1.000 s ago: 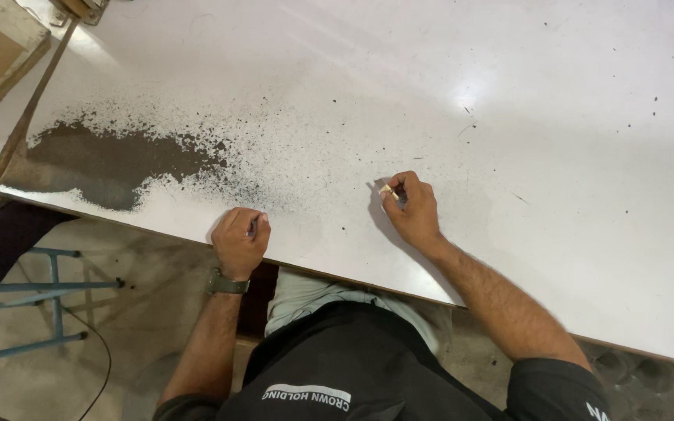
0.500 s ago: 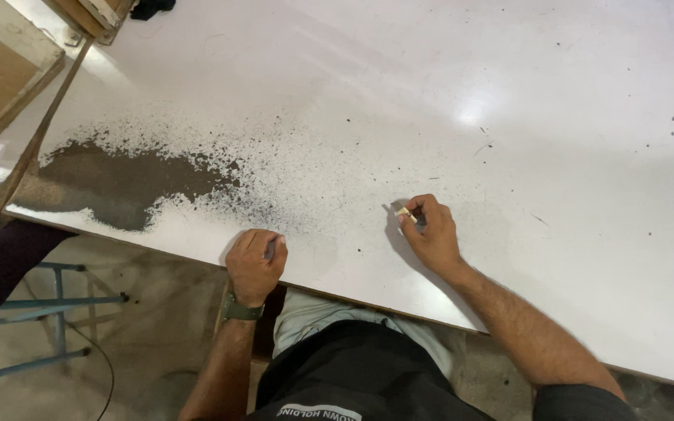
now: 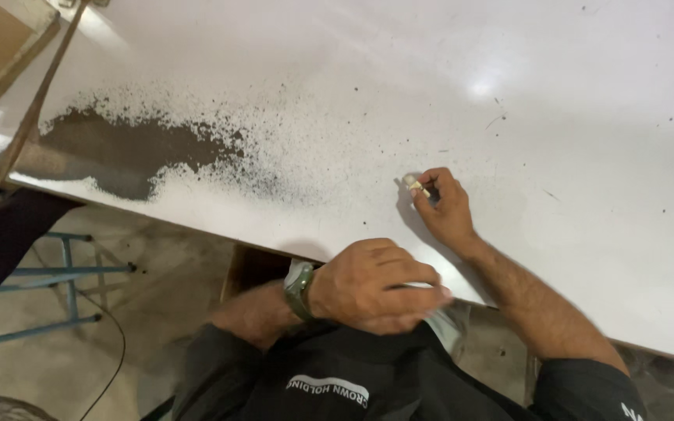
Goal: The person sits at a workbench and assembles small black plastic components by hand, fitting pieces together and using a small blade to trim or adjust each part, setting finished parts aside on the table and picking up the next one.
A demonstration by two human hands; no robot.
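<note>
I see the right hand (image 3: pixel 445 209) resting on the white table (image 3: pixel 555 101), fingers pinched on a small pale piece (image 3: pixel 415 185). The left hand (image 3: pixel 376 284) hangs off the near edge, curled closed, beside dark powder (image 3: pixel 130 148).

Single head-worn view, looking steeply down from above the near edge of the white table (image 3: pixel 509 70). Faces across the table away from the body; fairly close, though slightly blurred, perhaps from motion.
</note>
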